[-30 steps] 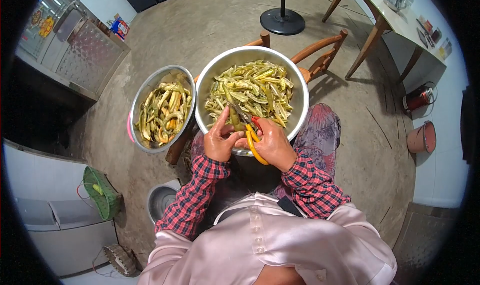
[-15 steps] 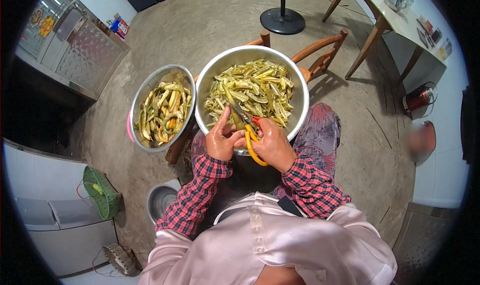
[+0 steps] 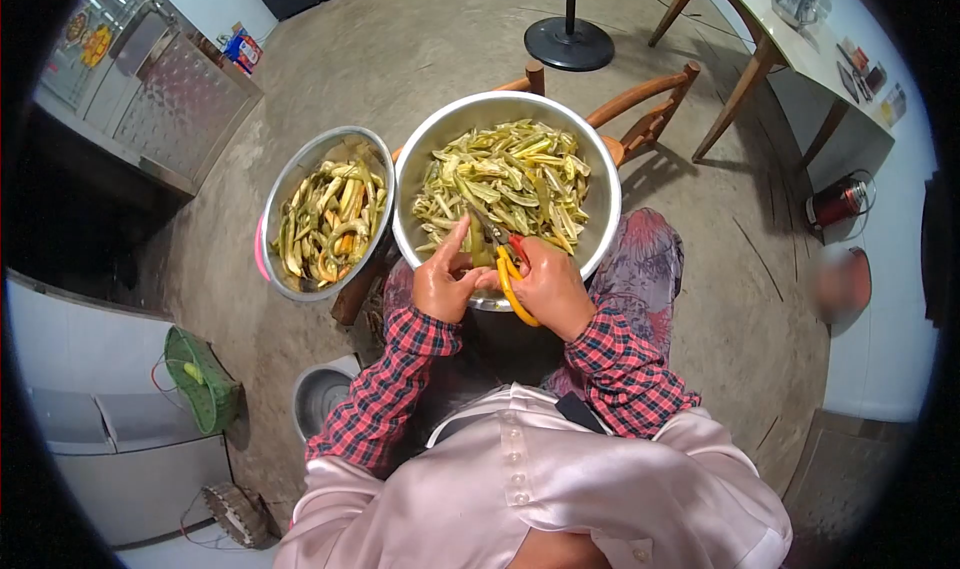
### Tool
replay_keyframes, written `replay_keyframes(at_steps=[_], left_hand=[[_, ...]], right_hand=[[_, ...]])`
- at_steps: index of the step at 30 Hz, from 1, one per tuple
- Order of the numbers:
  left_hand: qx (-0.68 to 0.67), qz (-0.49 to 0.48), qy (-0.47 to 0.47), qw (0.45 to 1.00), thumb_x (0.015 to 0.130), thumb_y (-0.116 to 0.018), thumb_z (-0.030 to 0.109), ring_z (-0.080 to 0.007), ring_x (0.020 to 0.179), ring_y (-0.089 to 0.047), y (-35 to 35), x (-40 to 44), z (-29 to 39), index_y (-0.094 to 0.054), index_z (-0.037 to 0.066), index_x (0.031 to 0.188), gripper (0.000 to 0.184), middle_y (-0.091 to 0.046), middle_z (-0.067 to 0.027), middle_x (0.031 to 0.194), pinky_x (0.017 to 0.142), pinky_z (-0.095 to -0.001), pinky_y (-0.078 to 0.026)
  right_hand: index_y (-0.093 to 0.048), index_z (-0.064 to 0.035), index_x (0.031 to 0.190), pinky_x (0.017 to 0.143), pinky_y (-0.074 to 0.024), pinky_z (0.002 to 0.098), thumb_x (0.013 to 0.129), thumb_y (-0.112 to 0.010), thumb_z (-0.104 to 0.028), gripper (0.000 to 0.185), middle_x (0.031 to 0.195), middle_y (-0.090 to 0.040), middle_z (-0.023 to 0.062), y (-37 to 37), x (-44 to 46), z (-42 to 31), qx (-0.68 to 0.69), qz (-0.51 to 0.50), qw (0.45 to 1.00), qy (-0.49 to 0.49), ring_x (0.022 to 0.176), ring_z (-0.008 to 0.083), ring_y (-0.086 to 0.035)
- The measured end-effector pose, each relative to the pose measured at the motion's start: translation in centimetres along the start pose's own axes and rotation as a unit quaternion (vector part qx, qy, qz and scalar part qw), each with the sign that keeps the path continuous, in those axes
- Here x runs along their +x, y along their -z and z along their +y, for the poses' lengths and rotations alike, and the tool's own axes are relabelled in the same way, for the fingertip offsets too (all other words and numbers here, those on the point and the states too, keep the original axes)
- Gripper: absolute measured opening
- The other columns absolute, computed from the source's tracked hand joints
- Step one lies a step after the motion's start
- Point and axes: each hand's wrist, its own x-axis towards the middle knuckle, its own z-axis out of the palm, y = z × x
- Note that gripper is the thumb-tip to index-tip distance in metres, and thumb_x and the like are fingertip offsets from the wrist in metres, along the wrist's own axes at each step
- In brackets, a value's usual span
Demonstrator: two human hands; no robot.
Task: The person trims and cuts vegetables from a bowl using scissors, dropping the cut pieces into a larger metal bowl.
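A large steel bowl (image 3: 606,169) rests by my lap, holding many cut strips of yellow-green vegetable (image 3: 515,174) that look like peppers. Over its near edge, my left hand (image 3: 440,287) pinches a long yellow-green vegetable piece (image 3: 481,251) between thumb and fingers. My right hand (image 3: 556,289) is closed around scissors (image 3: 512,291) with yellow and red handles. Their dark blades lie against the piece, close to my left fingertips. Left of the bowl stands a second metal basin (image 3: 270,199) of whole, long, curved vegetables (image 3: 335,219), some orange-tinged.
A wooden chair (image 3: 650,109) is behind the bowl, with a black round stand base (image 3: 569,44) farther off. At right are a table (image 3: 760,9) and a red-black container (image 3: 838,202). A green basket (image 3: 200,381) and a grey basin (image 3: 322,401) sit to the left.
The scissor blades and the vegetable piece have shifted slightly, and less of the piece's upper end shows above the blades. Both hands stay almost in the same place.
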Motion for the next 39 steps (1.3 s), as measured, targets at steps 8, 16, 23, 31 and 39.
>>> replay_keyframes(at_steps=[8, 16, 23, 31, 39], left_hand=[[0.051, -0.035, -0.006, 0.998, 0.081, -0.069, -0.004, -0.0062, 0.079, -0.060, 0.7, -0.2, 0.5, -0.035, 0.007, 0.146, 0.074, -0.070, -0.0096, 0.088, 0.073, -0.0229, -0.049], [0.073, -0.078, 0.023, 0.994, 0.078, -0.068, -0.004, -0.0139, 0.088, -0.065, 1.3, -0.5, 2.0, -0.038, 0.016, 0.146, 0.077, -0.068, -0.0113, 0.099, 0.076, -0.0270, -0.051], [-0.007, -0.088, 0.063, 0.994, 0.076, -0.069, -0.005, -0.0118, 0.094, -0.065, 1.1, -0.2, 1.9, -0.038, 0.015, 0.146, 0.079, -0.070, -0.0110, 0.105, 0.081, -0.0262, -0.050], [-0.166, -0.106, 0.116, 0.974, 0.081, -0.063, -0.010, -0.0160, 0.100, -0.063, 1.5, 0.3, 0.6, -0.033, 0.008, 0.147, 0.075, -0.065, -0.0114, 0.115, 0.082, -0.0270, -0.050], [-0.329, -0.075, 0.136, 0.931, 0.087, -0.053, -0.012, -0.0225, 0.108, -0.062, 2.6, 1.0, -0.4, -0.024, 0.009, 0.150, 0.073, -0.057, -0.0143, 0.126, 0.083, -0.0285, -0.052]], right_hand=[[-0.060, 0.0022, 0.075, 0.059, -0.0466, 0.0482, 0.077, -0.074, -0.036, 0.041, 0.069, -0.060, 0.0238, -0.2, 0.3, 1.8, 0.001, -0.049, 0.999, -0.020, 0.065, 0.0427, -0.060], [-0.062, 0.0042, 0.072, 0.053, -0.0454, 0.0374, 0.074, -0.080, -0.031, 0.039, 0.065, -0.060, 0.0209, 0.1, 0.6, 1.0, 0.008, -0.005, 1.000, -0.014, 0.057, 0.0305, -0.061], [-0.069, 0.0017, 0.079, 0.052, -0.0431, 0.0356, 0.079, -0.076, -0.031, 0.033, 0.064, -0.060, 0.0186, 0.1, 0.7, 1.2, 0.056, -0.046, 0.996, -0.060, 0.053, 0.0215, -0.058], [-0.071, 0.0007, 0.083, 0.052, -0.0418, 0.0315, 0.081, -0.075, -0.030, 0.032, 0.060, -0.060, 0.0139, -0.3, 0.9, 2.8, 0.070, -0.057, 0.993, -0.071, 0.053, 0.0111, -0.051], [-0.063, 0.0026, 0.083, 0.055, -0.0437, 0.0340, 0.074, -0.080, -0.040, 0.047, 0.066, -0.059, 0.0152, 0.2, 0.7, 1.6, 0.013, -0.082, 0.994, -0.070, 0.057, 0.0221, -0.054]])
